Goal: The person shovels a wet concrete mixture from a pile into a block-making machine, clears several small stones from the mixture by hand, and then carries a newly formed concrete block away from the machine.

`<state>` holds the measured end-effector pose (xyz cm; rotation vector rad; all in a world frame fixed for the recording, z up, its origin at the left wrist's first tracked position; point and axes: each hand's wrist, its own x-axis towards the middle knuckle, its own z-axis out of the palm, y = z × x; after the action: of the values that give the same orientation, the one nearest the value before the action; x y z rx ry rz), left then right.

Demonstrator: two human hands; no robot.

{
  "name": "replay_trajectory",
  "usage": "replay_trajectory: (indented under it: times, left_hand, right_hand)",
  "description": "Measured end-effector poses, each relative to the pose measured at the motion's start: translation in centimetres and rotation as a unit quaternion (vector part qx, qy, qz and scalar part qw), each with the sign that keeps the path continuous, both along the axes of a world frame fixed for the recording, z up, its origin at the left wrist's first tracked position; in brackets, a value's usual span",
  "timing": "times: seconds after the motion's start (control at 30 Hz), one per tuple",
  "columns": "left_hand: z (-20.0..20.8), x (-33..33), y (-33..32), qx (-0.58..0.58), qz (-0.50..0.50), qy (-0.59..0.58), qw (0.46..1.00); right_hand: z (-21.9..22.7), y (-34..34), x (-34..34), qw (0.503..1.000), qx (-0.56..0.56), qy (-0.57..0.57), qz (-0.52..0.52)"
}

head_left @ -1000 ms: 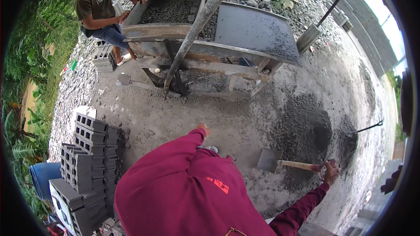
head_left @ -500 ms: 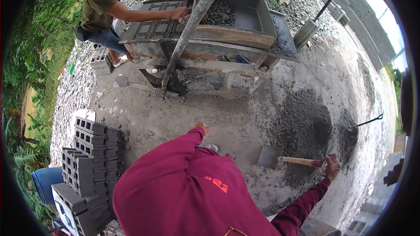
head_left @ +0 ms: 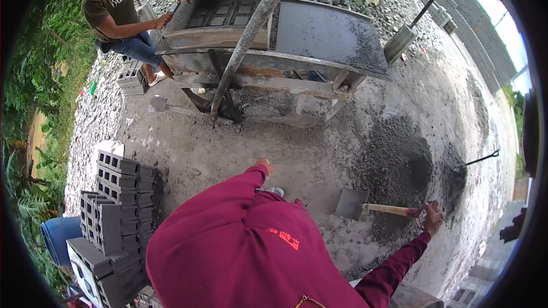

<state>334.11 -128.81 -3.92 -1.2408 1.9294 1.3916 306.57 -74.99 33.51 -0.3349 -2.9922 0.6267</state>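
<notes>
My right hand [head_left: 434, 220] is closed around the red grip of a shovel [head_left: 391, 210], out at arm's length to my right. The shovel's wooden shaft runs leftward to a flat grey blade [head_left: 351, 203] on the ground, beside a dark pile of wet-looking mix [head_left: 394, 157]. In front of my body, past the end of its maroon sleeve, shows my left hand [head_left: 265, 165]; nothing can be seen in it, and its curled fingers are mostly hidden.
Ahead, a co-worker [head_left: 123, 11] grips an open box frame [head_left: 222, 37] over block moulds on a table [head_left: 331, 28]. A slanted metal pole [head_left: 245, 45] crosses before it. Hollow blocks [head_left: 117, 194] are stacked at left; a second shovel [head_left: 479, 159] stands at right.
The co-worker has pulled the box frame left along the table, over the moulds, and leaned back. Gravel mix no longer shows inside it. My hands and the shovel stay almost still.
</notes>
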Motion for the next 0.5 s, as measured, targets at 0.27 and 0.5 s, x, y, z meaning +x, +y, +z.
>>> replay_trajectory:
  times: [0.27, 0.5]
  left_hand:
    - [1.2, -0.2, 0.1, 0.028, 0.015, 0.003, 1.000]
    - [-0.7, 0.3, -0.6, 0.029, -0.003, 0.012, 1.000]
  right_hand:
    - [-0.7, 0.8, 0.0, 0.997, -0.033, 0.060, 0.032]
    - [-0.2, -0.2, 0.2, 0.999, -0.037, 0.007, 0.010]
